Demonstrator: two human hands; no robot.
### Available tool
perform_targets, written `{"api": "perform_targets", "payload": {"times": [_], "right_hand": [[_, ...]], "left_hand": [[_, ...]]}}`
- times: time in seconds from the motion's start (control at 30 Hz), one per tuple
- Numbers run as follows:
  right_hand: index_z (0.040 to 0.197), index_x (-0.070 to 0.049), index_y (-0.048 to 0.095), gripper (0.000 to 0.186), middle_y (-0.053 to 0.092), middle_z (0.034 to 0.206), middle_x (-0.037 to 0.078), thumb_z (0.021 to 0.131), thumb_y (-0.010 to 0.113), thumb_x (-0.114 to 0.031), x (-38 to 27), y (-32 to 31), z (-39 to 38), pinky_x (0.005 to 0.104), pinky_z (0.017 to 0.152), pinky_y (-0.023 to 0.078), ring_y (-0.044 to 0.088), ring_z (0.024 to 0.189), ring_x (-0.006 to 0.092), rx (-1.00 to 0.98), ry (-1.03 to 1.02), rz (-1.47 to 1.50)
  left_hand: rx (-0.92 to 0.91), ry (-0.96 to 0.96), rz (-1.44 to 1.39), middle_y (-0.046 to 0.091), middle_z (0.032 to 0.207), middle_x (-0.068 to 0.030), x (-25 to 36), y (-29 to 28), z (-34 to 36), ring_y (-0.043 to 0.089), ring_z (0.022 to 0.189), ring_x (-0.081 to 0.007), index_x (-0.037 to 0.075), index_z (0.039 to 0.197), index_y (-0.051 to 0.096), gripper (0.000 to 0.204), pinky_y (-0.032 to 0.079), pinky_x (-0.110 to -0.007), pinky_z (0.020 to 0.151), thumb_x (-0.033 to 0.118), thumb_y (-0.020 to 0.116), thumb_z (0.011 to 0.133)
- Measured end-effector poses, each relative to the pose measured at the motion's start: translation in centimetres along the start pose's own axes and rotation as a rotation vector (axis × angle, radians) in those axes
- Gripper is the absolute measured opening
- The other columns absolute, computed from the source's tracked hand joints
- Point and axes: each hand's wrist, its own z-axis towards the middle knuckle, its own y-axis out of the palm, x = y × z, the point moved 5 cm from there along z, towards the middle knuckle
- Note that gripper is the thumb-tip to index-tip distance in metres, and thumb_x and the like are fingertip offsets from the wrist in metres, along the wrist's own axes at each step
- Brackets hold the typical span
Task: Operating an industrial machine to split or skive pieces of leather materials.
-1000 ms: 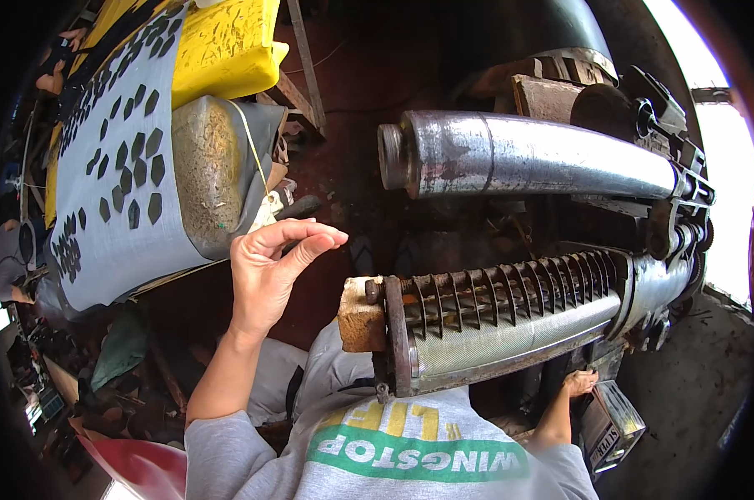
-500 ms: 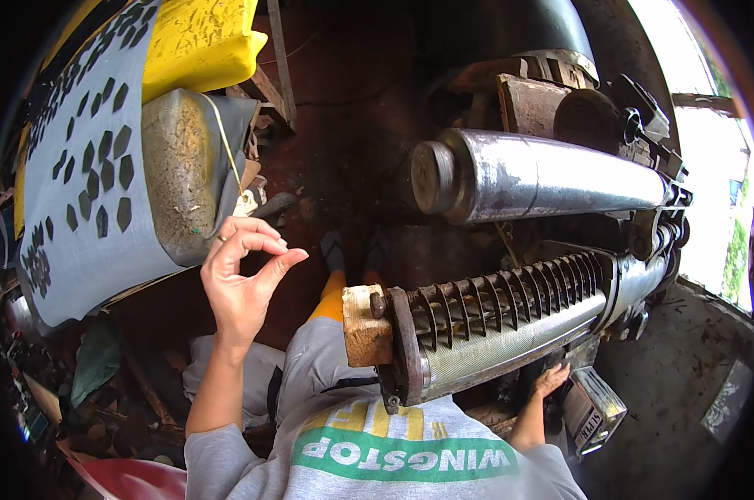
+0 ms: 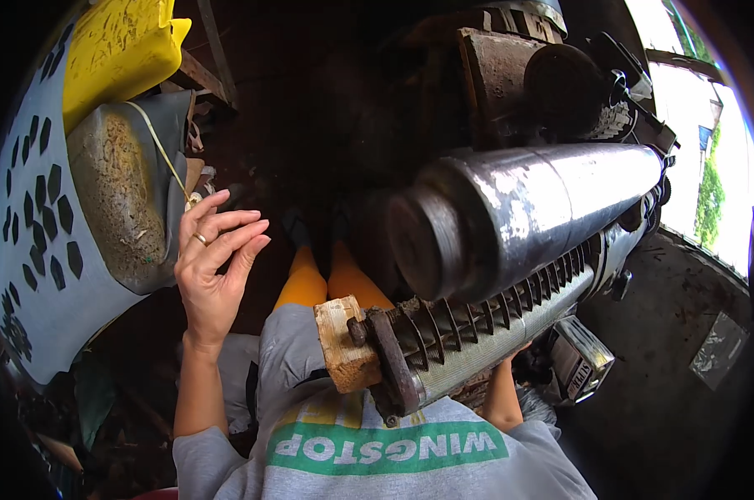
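My left hand, a ring on one finger, is raised left of the machine, empty, with fingers loosely curved and slightly apart. A large steel roller with a stepped end hangs over a lower mesh-surfaced cylinder with a row of dark metal fins. A worn wooden block sits at the lower cylinder's near end. My right hand is mostly hidden beneath the machine, so its fingers cannot be made out. A rectangular tin is beside it.
At left, a grey sheet bears several dark pentagon pieces beside a speckled, bag-like block and a yellow object. Dark machine parts stand behind the roller. A concrete surface lies at right, below a bright opening.
The upper roller has come lower and toward me, over the finned cylinder. My left hand's fingertips have parted slightly. My right hand has slipped mostly out of sight. The view has shifted.
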Motion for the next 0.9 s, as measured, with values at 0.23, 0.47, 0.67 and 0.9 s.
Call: {"api": "perform_targets", "payload": {"times": [0.23,0.47,0.67,0.9], "right_hand": [[0.131,-0.005,0.036,0.064,0.026,0.140,0.018,0.079,0.057,-0.035,2.8,1.2,-3.6,0.0510,0.103,0.018,0.021,0.132,0.0332,0.014,-0.092,-0.184],[0.130,-0.004,0.037,0.063,0.028,0.140,0.018,0.079,0.057,-0.035,2.5,3.9,-2.8,0.0512,0.103,0.019,0.022,0.131,0.0329,0.065,-0.187,-0.355],[0.122,-0.001,0.047,0.034,0.032,0.136,0.020,0.091,0.042,-0.014,-8.4,-6.7,-0.7,0.0412,0.099,0.031,0.035,0.122,0.0352,0.323,-0.028,0.168],[0.120,0.002,0.046,0.031,0.040,0.121,0.016,0.093,0.040,-0.012,-11.8,-17.3,2.0,0.0303,0.080,0.044,0.052,0.093,0.0237,0.759,0.060,0.659]], "left_hand": [[-0.058,-0.004,-0.030,0.064,0.093,0.0005,-0.4,0.6,1.4,0.051,0.105,-0.0238,0.011,0.086,0.070,0.019,0.043,-0.035,0.087,0.005,0.072,0.068],[0.032,-0.118,-0.196,0.057,0.082,-0.0036,1.2,0.6,2.4,0.056,0.091,-0.0196,0.003,0.066,0.057,0.020,0.046,-0.031,0.078,0.001,0.076,0.060],[-0.046,-0.107,-0.282,0.058,0.071,-0.0041,0.0,1.1,1.0,0.058,0.065,-0.0118,0.000,0.072,0.062,0.014,0.048,-0.024,0.060,-0.006,0.072,0.064],[0.011,0.052,-0.204,0.060,0.079,-0.0062,2.4,1.0,0.5,0.058,0.070,-0.0143,0.001,0.087,0.065,0.015,0.047,-0.024,0.062,-0.006,0.064,0.074]]}}
